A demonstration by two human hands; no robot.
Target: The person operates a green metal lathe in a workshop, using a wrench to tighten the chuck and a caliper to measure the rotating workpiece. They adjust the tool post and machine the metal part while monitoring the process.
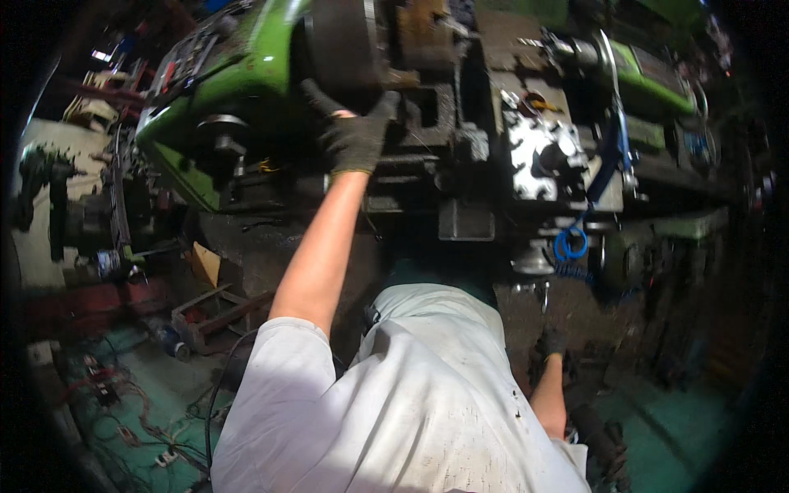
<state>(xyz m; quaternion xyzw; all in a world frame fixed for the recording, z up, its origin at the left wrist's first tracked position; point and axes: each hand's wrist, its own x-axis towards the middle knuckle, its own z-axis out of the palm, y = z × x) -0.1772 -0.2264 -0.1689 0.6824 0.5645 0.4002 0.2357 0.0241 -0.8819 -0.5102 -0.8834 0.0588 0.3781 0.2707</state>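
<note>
My left hand (357,141), in a dark work glove, reaches forward to the green lathe (246,90). Its thumb and fingers are spread apart, at the lower side of a large dark round part (343,49) that looks like the chuck; whether they touch it I cannot tell. Nothing shows in this hand. Down at the right, beside my body, my right hand (553,341) is also gloved and appears closed around the dark lower end of a thin metal lever (545,297). Shadow hides most of its fingers.
Right of the chuck is a bright metal plate (542,156) with a dark knob-like part. A blue coiled hose (571,242) hangs beside it. The green tailstock (649,78) stands farther right. A metal frame (222,316) and loose cables (156,427) lie on the floor at left.
</note>
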